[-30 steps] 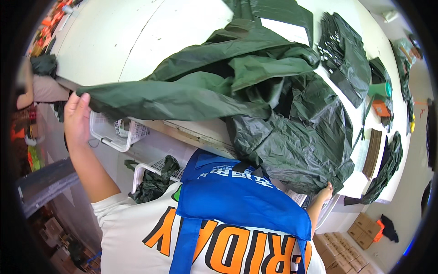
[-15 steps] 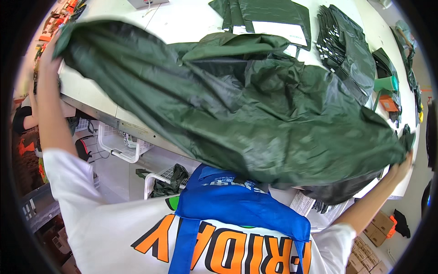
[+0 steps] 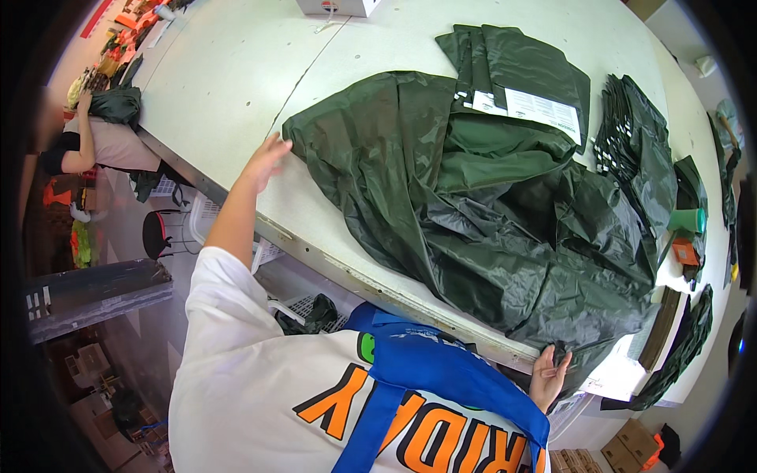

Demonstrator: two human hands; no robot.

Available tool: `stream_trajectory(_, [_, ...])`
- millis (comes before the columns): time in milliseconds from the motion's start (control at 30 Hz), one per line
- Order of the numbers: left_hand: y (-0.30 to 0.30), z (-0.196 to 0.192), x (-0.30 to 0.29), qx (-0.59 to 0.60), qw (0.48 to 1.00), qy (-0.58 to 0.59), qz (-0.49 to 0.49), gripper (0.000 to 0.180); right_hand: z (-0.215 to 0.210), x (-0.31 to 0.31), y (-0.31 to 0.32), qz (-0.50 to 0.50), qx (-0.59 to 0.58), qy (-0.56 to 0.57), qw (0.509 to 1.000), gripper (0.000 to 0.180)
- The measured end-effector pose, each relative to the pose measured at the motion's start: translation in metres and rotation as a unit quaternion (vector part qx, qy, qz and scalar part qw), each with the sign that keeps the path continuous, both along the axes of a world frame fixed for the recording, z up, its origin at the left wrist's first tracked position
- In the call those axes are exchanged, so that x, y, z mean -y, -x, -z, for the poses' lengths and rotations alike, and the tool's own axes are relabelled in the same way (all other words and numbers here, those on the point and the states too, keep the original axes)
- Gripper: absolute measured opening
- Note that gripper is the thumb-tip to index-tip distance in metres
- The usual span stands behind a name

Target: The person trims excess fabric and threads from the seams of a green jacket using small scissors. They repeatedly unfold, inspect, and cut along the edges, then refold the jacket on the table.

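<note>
A large, crumpled piece of dark green waterproof fabric (image 3: 505, 268) lies spread over the white table, an open fold showing near its middle. Whether it is a garment or a cover, I cannot tell. My left hand (image 3: 266, 163) is open, fingers apart, just off the fabric's left end. At the table's front edge my right hand (image 3: 549, 378) pinches the fabric's near edge between thumb and fingers. Beyond the fabric lie flat dark green folded pieces (image 3: 528, 71) with a white printed sheet (image 3: 542, 116) on them.
A stack of folded dark green pieces (image 3: 639, 150) lies at the right, near a green cylinder (image 3: 688, 221) and an orange box (image 3: 684, 252). White baskets (image 3: 303, 309) stand below the table's metal edge (image 3: 315, 256). Another person (image 3: 79, 154) works at the far left.
The fabric, stretched in the air between both hands, has come down onto the table. My left hand has let go and moved inward; my right hand has moved lower and nearer my body.
</note>
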State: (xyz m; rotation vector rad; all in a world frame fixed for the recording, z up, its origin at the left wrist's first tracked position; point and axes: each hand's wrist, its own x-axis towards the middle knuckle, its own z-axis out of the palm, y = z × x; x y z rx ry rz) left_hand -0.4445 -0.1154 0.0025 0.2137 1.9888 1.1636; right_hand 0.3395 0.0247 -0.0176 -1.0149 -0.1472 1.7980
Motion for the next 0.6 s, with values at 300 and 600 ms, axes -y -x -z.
stream_trajectory(300, [0.019,-0.029,-0.061,-0.131,0.984,0.045,0.108,0.032,-0.005,0.029,0.025,0.096,0.049,0.143,0.984,0.023])
stream_trajectory(600, [0.122,-0.230,0.045,-0.043,0.928,-0.370,-0.030,0.039,-0.101,-0.062,0.008,0.241,0.291,-0.217,0.900,0.036])
